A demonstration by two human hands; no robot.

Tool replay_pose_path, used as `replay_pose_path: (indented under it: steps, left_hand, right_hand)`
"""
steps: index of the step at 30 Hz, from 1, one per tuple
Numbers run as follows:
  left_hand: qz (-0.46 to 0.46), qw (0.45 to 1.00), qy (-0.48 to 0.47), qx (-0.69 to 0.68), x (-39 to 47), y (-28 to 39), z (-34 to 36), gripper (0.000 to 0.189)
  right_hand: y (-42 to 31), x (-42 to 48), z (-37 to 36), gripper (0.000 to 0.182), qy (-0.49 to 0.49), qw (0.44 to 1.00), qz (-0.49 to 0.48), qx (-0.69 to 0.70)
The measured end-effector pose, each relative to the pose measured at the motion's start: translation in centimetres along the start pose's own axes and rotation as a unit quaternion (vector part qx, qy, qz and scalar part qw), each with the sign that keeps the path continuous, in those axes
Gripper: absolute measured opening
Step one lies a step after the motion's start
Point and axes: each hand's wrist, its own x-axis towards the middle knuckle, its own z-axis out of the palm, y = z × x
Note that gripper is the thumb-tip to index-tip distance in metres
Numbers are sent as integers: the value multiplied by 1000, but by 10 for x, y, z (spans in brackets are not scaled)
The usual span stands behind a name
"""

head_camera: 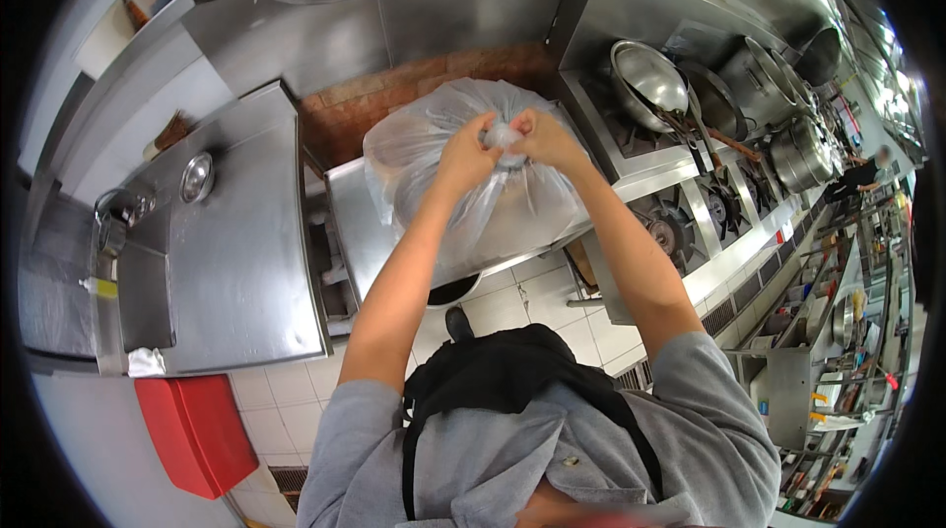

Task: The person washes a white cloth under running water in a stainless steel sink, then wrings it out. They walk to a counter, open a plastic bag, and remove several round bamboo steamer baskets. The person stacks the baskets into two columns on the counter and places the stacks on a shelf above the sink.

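Note:
A large translucent plastic bag (473, 195) stands full on a stainless steel table (355, 195) in front of me. Its top is gathered into a bunched knob. My left hand (471, 149) grips the left side of that bunch with thumb and fingers. From the right, my right hand (545, 138) pinches the same gathered plastic. What fills the bag shows only as pale, rounded shapes through the film.
Left are a steel counter (251, 232) with a sink (144, 284), a metal bowl (197, 178) and a red bin (196, 432). Right, a stove (665, 225) holds a steel bowl (650, 77) and stockpots (757, 77). A person (861, 173) stands far right.

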Motion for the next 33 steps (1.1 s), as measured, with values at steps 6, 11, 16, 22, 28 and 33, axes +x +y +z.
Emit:
replay_pose_path:
  steps: [6,11,16,22,28,33]
  left_hand:
    - [8,996,16,90,0,11,5,66]
    - [27,996,11,89,11,20,1,49]
    - [16,996,9,90,30,15,9,36]
    - [-18,997,71,8,19,20,6,27]
    - [88,967,155,-181,37,78,-20,21]
    - [25,943,-79,-321,42,88,-37,37]
  right_hand:
    - [-8,-5,-5,42,40,979,-136,-144]
    - [-13,-1,-5,33,120,962,-164,-182]
    - [-15,12,-11,22,127,960,-106,-226]
    - [-50,-25,-33,40,46,968,-195,-151]
    - [-40,-28,-73,45,29,904,-192,381]
    - [-1,-28,-38,29,67,977,-179,99]
